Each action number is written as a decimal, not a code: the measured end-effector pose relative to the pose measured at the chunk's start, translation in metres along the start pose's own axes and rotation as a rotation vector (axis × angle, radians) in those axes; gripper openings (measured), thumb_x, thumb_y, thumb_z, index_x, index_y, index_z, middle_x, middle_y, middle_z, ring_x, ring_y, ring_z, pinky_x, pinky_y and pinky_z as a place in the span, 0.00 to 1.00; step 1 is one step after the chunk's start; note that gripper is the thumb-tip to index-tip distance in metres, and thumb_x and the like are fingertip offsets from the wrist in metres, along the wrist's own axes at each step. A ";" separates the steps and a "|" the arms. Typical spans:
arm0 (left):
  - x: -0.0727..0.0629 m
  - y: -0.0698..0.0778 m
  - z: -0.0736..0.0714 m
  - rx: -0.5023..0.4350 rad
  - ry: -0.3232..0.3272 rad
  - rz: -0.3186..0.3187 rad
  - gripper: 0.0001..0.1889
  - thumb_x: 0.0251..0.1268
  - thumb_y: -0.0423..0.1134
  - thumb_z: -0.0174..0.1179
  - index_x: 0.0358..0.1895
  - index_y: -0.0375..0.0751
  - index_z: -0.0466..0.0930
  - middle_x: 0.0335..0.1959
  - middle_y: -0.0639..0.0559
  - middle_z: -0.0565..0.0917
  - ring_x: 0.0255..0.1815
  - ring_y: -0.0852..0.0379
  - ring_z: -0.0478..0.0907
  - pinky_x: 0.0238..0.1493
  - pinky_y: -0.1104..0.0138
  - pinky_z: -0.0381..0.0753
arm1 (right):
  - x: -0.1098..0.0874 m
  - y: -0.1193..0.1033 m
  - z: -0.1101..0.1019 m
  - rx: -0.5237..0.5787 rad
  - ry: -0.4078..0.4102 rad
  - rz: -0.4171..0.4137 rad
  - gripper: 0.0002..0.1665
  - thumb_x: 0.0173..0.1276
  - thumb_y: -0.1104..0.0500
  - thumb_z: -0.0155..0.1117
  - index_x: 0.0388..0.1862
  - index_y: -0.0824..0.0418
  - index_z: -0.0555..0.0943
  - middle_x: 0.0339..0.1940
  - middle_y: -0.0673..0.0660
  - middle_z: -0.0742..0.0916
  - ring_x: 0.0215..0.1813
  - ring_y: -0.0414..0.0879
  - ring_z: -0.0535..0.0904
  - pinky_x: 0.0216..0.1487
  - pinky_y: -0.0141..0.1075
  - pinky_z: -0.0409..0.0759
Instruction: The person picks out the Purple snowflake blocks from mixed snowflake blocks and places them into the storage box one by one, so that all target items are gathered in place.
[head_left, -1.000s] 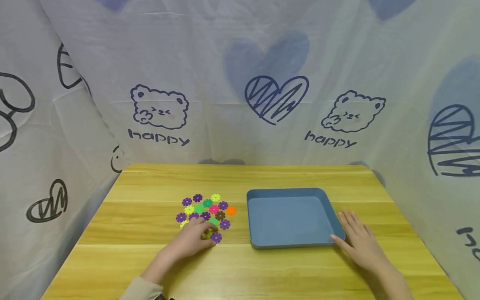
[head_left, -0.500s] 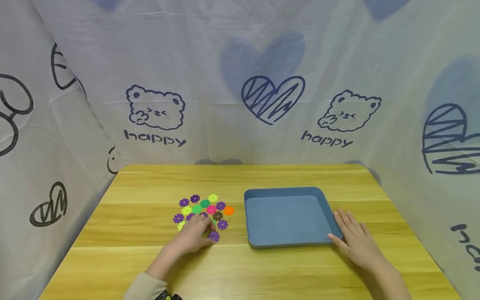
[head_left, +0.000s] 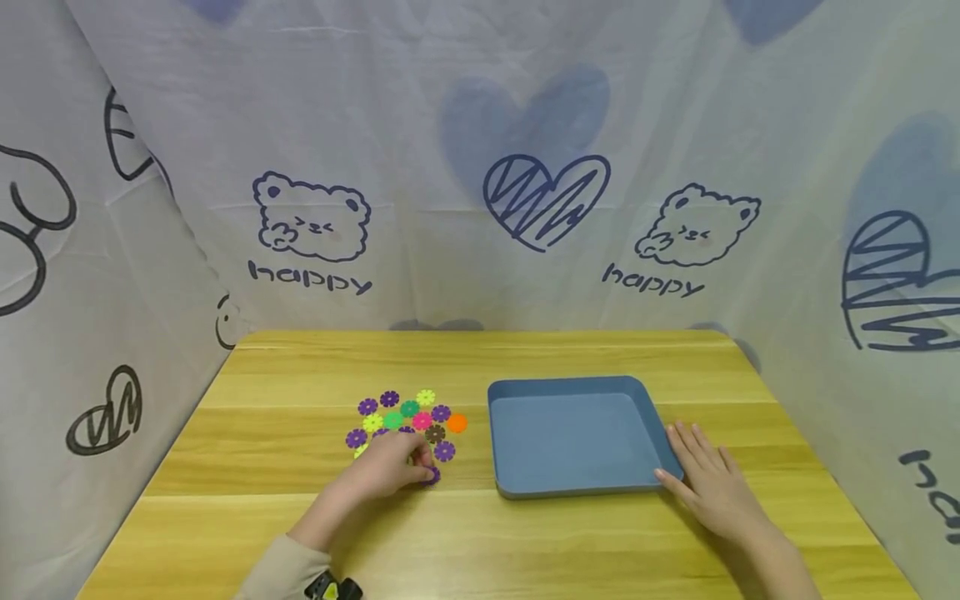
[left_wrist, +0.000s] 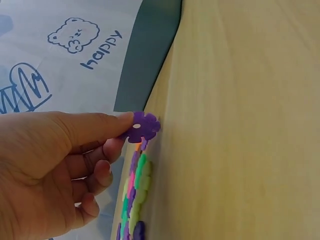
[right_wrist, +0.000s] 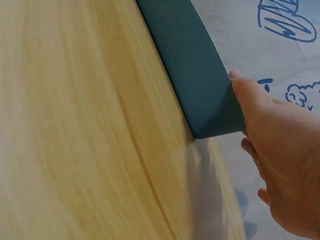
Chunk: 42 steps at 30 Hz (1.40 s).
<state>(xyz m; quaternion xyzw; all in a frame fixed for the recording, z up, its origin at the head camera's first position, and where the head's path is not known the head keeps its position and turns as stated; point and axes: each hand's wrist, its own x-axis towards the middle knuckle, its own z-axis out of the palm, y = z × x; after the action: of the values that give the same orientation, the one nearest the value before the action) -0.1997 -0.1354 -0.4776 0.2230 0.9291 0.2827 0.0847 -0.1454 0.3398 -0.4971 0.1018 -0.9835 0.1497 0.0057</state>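
Observation:
My left hand (head_left: 378, 467) is at the near side of a group of flower-shaped plastic discs. It pinches a purple disc (left_wrist: 144, 127) between thumb and index finger; in the left wrist view the disc is tilted up on edge. Behind it lie purple, yellow, green, pink, brown and orange discs, among them the orange disc (head_left: 457, 423); the hand hides some of them. My right hand (head_left: 716, 487) rests against the right side of a blue-grey rectangular tray (head_left: 573, 493), its fingers straight along the outer wall. The right thumb touches the rim near the front corner.
The wooden table (head_left: 480, 542) carries the discs left of the tray. A white printed cloth (head_left: 435, 250) hangs behind the table and at both sides. A watch-like device (head_left: 330, 587) sits on the left wrist.
The left fingers have closed on the purple disc at the near edge of the group and tipped it up. The right hand and the tray stay in place; the head view shifted slightly.

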 end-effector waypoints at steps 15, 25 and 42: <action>0.032 0.022 -0.005 -0.262 0.036 0.094 0.08 0.64 0.44 0.64 0.31 0.50 0.76 0.23 0.58 0.76 0.23 0.63 0.68 0.24 0.72 0.68 | 0.000 0.003 0.002 0.006 0.003 0.009 0.45 0.74 0.37 0.49 0.79 0.61 0.50 0.80 0.65 0.55 0.81 0.63 0.44 0.70 0.69 0.45; 0.068 0.059 0.003 -0.380 0.064 0.130 0.10 0.64 0.47 0.64 0.31 0.47 0.77 0.26 0.56 0.77 0.28 0.60 0.70 0.29 0.71 0.69 | 0.000 0.004 0.003 -0.004 0.006 0.005 0.45 0.74 0.37 0.49 0.79 0.60 0.51 0.79 0.65 0.57 0.80 0.63 0.45 0.70 0.68 0.46; 0.131 0.128 0.038 -0.533 0.026 0.156 0.12 0.65 0.49 0.63 0.32 0.45 0.78 0.25 0.57 0.76 0.26 0.61 0.68 0.29 0.71 0.67 | 0.001 0.003 0.002 0.001 0.009 0.012 0.46 0.73 0.36 0.50 0.78 0.61 0.52 0.79 0.66 0.58 0.80 0.63 0.47 0.71 0.68 0.46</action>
<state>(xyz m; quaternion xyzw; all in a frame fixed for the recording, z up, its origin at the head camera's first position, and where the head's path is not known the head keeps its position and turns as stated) -0.2583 0.0385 -0.4413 0.2602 0.8030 0.5256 0.1062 -0.1470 0.3423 -0.4996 0.0952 -0.9839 0.1508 0.0094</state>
